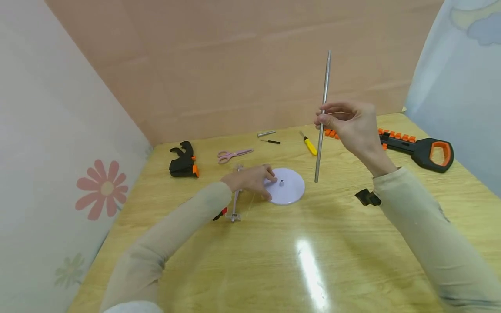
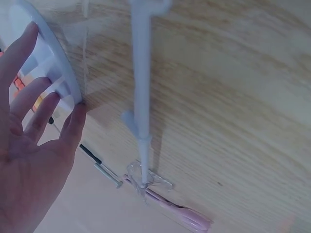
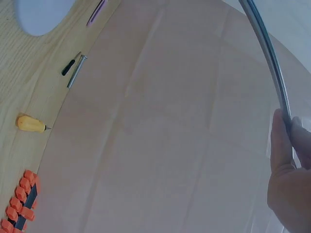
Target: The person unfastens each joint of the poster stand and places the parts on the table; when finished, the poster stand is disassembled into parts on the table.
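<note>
Between the thumb and fingers of my right hand (image 1: 354,128) is a slim metal rod (image 1: 325,87), held nearly upright above the table. The right wrist view also shows the rod (image 3: 272,58), pinched by the fingertips. My left hand (image 1: 252,180) rests at the left edge of a white round base (image 1: 289,193), its fingers spread and touching the disc. A short threaded-looking stub (image 1: 281,182) rises from the base's middle. Just left of that hand lies a thin white plastic bar (image 2: 142,77) with clear end pieces, partly hidden by the hand in the head view.
Along the back lie pink scissors (image 1: 235,154), a small screwdriver (image 1: 271,141), a short metal piece (image 1: 267,133) and a yellow-handled tool (image 1: 311,145). A black clamp (image 1: 183,163) stands left. A black-and-orange tool (image 1: 424,152) lies right, near a small black piece (image 1: 367,197).
</note>
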Available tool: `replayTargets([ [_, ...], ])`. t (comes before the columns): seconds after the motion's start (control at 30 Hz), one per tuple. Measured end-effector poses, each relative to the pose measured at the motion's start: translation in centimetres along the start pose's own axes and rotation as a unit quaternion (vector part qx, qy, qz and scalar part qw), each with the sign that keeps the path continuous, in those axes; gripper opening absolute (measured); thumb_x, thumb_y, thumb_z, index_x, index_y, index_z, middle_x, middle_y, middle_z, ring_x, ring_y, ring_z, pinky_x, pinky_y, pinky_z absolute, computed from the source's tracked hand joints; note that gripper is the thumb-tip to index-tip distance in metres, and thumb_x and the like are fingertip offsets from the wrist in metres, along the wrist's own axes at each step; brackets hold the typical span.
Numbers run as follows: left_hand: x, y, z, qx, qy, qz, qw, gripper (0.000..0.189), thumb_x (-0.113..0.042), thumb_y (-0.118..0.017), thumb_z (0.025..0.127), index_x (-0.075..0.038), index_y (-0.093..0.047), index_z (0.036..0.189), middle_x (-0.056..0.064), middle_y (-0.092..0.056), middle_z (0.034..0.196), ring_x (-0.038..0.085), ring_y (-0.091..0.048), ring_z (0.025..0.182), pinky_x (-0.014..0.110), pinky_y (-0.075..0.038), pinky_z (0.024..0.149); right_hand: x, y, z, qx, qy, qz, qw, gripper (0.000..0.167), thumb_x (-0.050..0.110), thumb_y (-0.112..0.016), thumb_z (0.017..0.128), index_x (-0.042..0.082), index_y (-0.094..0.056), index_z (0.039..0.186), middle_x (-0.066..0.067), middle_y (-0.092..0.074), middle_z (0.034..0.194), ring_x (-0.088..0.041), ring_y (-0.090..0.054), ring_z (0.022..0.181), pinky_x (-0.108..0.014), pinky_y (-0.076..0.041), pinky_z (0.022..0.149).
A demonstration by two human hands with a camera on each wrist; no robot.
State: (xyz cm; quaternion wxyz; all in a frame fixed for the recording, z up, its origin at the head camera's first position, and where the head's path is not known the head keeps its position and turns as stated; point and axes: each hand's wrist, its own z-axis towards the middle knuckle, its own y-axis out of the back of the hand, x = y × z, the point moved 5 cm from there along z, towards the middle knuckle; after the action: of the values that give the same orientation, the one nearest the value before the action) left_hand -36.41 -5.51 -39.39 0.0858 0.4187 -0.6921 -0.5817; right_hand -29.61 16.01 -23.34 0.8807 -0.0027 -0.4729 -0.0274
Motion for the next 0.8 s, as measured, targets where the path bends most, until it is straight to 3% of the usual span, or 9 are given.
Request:
replayTargets([
  [0.3,-0.5,0.5,-0.4,-0.013,-0.019,0.006,0.9997,0.068,-0.032,-0.081,0.075,-0.007,-0.054,0.132,0.008,-0.045,0.135,0.021,-0.045,0.122,0.026,-0.038,0.1,-0.8,0.8,-1.3,0.037,-0.046,-0.128,0.9901,0.038,0.005,-0.076,0.079,0.008,-0.069,0.116,0.004,-0.07,0.102,-0.009,-0.066,0.086,-0.017,-0.051,0.074],
  [0.43,-0.3,0.6,-0.7,-0.015,-0.02,0.003,0.9997,0.068,-0.032,-0.081,0.075,-0.007,-0.055,0.132,0.008,-0.045,0.135,0.02,-0.045,0.122,0.025,-0.038,0.1,-1.9,0.9,-1.9,0.053,-0.092,-0.144,0.9839,0.041,0.013,-0.076,0.081,0.013,-0.066,0.122,0.005,-0.068,0.108,-0.007,-0.065,0.091,-0.016,-0.049,0.076],
  [0.67,-0.3,0.4,-0.9,-0.013,-0.026,0.014,0.9995,0.067,-0.034,-0.081,0.075,-0.008,-0.055,0.131,0.008,-0.046,0.133,0.02,-0.045,0.12,0.026,-0.038,0.1,-4.0,1.5,-3.0,0.065,-0.131,-0.139,0.9794,0.045,0.015,-0.075,0.082,0.014,-0.063,0.126,0.003,-0.066,0.113,-0.008,-0.066,0.091,-0.02,-0.053,0.074],
  [0.8,-0.5,0.5,-1.0,-0.014,-0.032,0.012,0.9993,0.067,-0.035,-0.08,0.076,-0.008,-0.055,0.132,0.008,-0.046,0.133,0.02,-0.045,0.12,0.026,-0.037,0.101,-5.8,1.6,-3.6,0.096,-0.17,-0.161,0.9675,0.047,0.019,-0.074,0.083,0.013,-0.06,0.128,-0.004,-0.062,0.121,-0.009,-0.066,0.089,-0.024,-0.054,0.071],
])
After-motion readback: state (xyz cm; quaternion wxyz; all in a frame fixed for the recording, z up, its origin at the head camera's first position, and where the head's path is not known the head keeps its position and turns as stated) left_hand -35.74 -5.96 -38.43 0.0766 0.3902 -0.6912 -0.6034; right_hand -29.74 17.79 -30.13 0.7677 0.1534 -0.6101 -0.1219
